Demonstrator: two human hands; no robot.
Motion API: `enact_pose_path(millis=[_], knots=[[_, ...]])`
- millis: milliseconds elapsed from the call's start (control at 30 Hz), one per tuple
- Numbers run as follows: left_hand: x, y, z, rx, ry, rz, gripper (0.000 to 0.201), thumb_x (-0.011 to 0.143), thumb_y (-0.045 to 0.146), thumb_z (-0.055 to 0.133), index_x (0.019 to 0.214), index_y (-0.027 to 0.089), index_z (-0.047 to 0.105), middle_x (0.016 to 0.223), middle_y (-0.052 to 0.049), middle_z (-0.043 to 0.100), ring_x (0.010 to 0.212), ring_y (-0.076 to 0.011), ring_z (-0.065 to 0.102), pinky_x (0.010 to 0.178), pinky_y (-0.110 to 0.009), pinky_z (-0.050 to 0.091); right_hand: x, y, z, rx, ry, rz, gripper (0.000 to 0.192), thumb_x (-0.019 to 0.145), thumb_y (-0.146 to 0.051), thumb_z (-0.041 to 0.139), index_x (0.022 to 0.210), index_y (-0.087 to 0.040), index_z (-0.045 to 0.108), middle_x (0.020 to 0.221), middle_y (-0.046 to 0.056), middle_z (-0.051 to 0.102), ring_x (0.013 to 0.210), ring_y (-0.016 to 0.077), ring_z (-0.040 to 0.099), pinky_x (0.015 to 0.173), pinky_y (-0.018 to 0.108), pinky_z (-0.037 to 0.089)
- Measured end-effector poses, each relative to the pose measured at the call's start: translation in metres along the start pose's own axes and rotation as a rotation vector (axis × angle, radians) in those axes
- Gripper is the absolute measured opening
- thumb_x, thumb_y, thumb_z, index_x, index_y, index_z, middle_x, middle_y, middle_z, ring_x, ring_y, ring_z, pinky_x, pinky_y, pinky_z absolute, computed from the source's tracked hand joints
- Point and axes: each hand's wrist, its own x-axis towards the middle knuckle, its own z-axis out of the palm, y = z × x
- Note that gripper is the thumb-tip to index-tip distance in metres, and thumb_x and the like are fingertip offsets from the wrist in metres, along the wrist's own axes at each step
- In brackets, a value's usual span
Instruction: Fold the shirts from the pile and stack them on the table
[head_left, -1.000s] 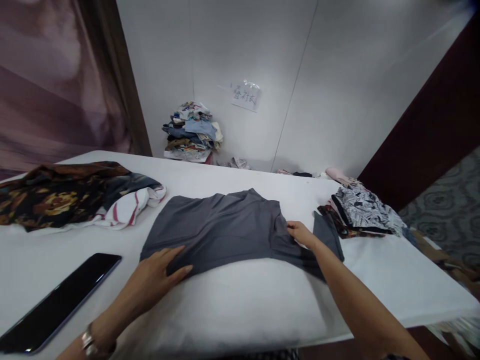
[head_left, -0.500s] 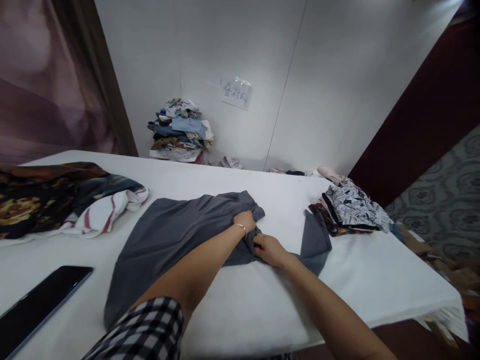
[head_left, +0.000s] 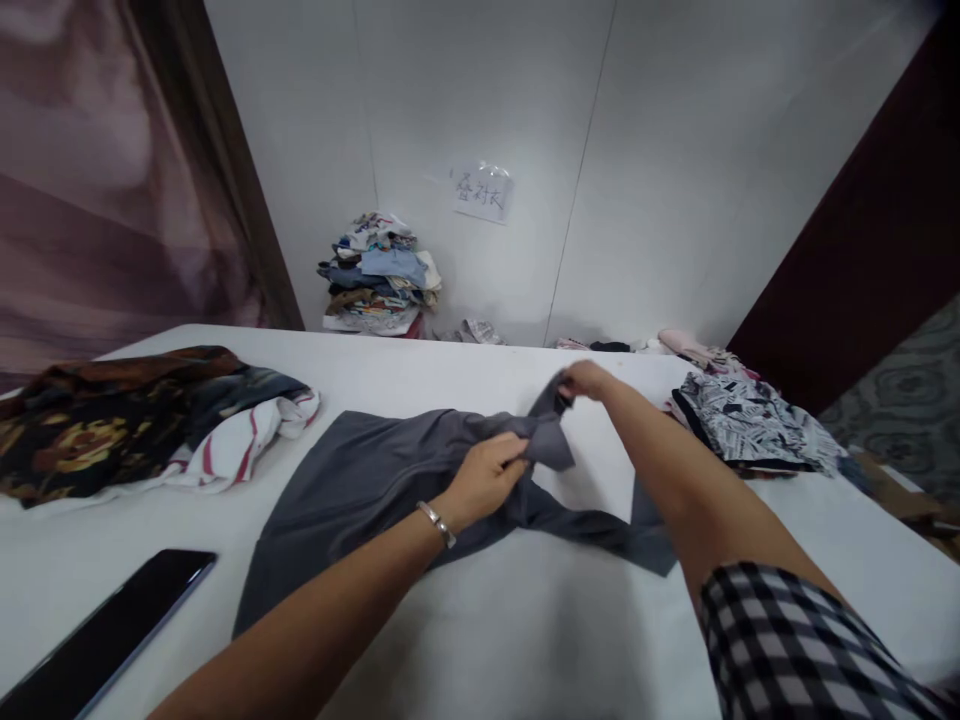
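Both hands lift one end of a grey garment off the white worktop.

The grey garment (head_left: pixel 360 480) lies mid-worktop (head_left: pixel 525 640), its far end raised. The left hand (head_left: pixel 487 472) is pinched shut on a bunched fold, seemingly anchoring it, while the right hand (head_left: pixel 585 380) is closed on the tip, drawing it taut. A phone (head_left: pixel 97 640) lies near left, a patterned clothes heap (head_left: pixel 112 420) far left, and folded printed clothes (head_left: pixel 750 420) right.
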Motion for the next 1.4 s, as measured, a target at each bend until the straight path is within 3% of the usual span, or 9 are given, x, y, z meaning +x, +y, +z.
enact_pose_path(millis=[167, 267, 400, 633, 767, 933, 1167, 1267, 1400], knots=[[-0.017, 0.009, 0.024, 0.049, -0.347, 0.070, 0.046, 0.084, 0.033, 0.059, 0.129, 0.026, 0.055, 0.119, -0.008, 0.065, 0.110, -0.0220, 0.060, 0.095, -0.032, 0.047, 0.039, -0.047, -0.029, 0.483, 0.356, -0.164, 0.047, 0.093, -0.047, 0.039, 0.136, -0.027, 0.037, 0.135, 0.010, 0.050, 0.122, 0.0198, 0.051, 0.082, 0.031, 0.054], [-0.017, 0.005, 0.018, 0.028, -0.317, 0.079, 0.039, 0.086, 0.036, 0.055, 0.124, 0.028, 0.059, 0.130, -0.007, 0.059, 0.120, -0.0195, 0.055, 0.104, -0.028, 0.041, 0.018, -0.038, -0.018, 0.593, 0.278, -0.094, 0.056, 0.087, -0.042, 0.055, 0.137, -0.024, 0.038, 0.134, 0.014, 0.052, 0.113, 0.0219, 0.058, 0.083, 0.035, 0.054], [-0.022, -0.038, -0.035, 0.204, -0.136, -0.069, 0.033, 0.089, 0.040, 0.047, 0.112, 0.024, 0.065, 0.119, -0.006, 0.066, 0.116, -0.0202, 0.056, 0.105, -0.036, 0.041, -0.052, 0.014, 0.019, 0.348, -0.159, -0.001, 0.050, 0.083, -0.036, 0.062, 0.128, -0.016, 0.053, 0.119, 0.016, 0.063, 0.097, 0.0224, 0.065, 0.086, 0.040, 0.054], [-0.102, -0.093, -0.133, 0.639, 0.030, -0.400, 0.043, 0.087, 0.050, 0.040, 0.099, 0.018, 0.067, 0.106, -0.012, 0.069, 0.101, -0.0262, 0.063, 0.093, -0.040, 0.047, -0.205, 0.110, 0.063, 0.074, -0.205, 0.015, 0.072, 0.083, -0.050, 0.059, 0.145, -0.023, 0.035, 0.143, 0.013, 0.046, 0.130, 0.0263, 0.045, 0.108, 0.045, 0.037], [-0.156, -0.059, -0.110, 0.598, -0.118, -0.266, 0.037, 0.085, 0.053, 0.047, 0.100, 0.027, 0.069, 0.104, -0.005, 0.070, 0.097, -0.0217, 0.063, 0.087, -0.033, 0.048, -0.247, 0.132, 0.069, -0.196, -0.104, -0.097, 0.073, 0.077, -0.048, 0.064, 0.142, -0.028, 0.041, 0.148, 0.010, 0.040, 0.137, 0.0308, 0.034, 0.113, 0.051, 0.026], [-0.178, -0.041, -0.078, 0.654, -0.135, -0.243, 0.033, 0.084, 0.047, 0.052, 0.105, 0.026, 0.069, 0.111, -0.007, 0.068, 0.103, -0.0243, 0.061, 0.089, -0.037, 0.047, -0.247, 0.137, 0.065, -0.287, 0.053, -0.143, 0.033, 0.085, -0.037, 0.049, 0.103, -0.021, 0.070, 0.129, 0.013, 0.058, 0.121, 0.0285, 0.052, 0.106, 0.045, 0.035], [-0.161, -0.030, -0.096, 0.660, -0.080, -0.318, 0.032, 0.090, 0.036, 0.036, 0.088, 0.022, 0.065, 0.093, -0.007, 0.068, 0.086, -0.0219, 0.062, 0.078, -0.036, 0.047, -0.244, 0.111, 0.025, -0.075, -0.442, 0.149, 0.024, 0.076, -0.037, 0.058, 0.066, -0.018, 0.066, 0.061, 0.002, 0.062, 0.061, 0.0174, 0.056, 0.059, 0.027, 0.044], [-0.164, -0.029, -0.098, 0.639, -0.010, -0.341, 0.033, 0.091, 0.040, 0.035, 0.090, 0.022, 0.063, 0.094, -0.006, 0.068, 0.089, -0.0224, 0.062, 0.081, -0.036, 0.048, -0.245, 0.104, 0.028, -0.245, -0.212, 0.131, 0.023, 0.076, -0.031, 0.058, 0.088, -0.018, 0.072, 0.082, 0.007, 0.069, 0.077, 0.0213, 0.061, 0.071, 0.030, 0.046], [-0.178, -0.036, -0.086, 0.616, -0.063, -0.298, 0.031, 0.087, 0.044, 0.044, 0.098, 0.023, 0.065, 0.105, -0.006, 0.069, 0.099, -0.0234, 0.062, 0.087, -0.037, 0.048, -0.242, 0.088, 0.069, -0.209, -0.095, -0.060, 0.071, 0.074, -0.038, 0.064, 0.141, -0.024, 0.043, 0.127, 0.011, 0.058, 0.109, 0.0257, 0.057, 0.088, 0.035, 0.045]])
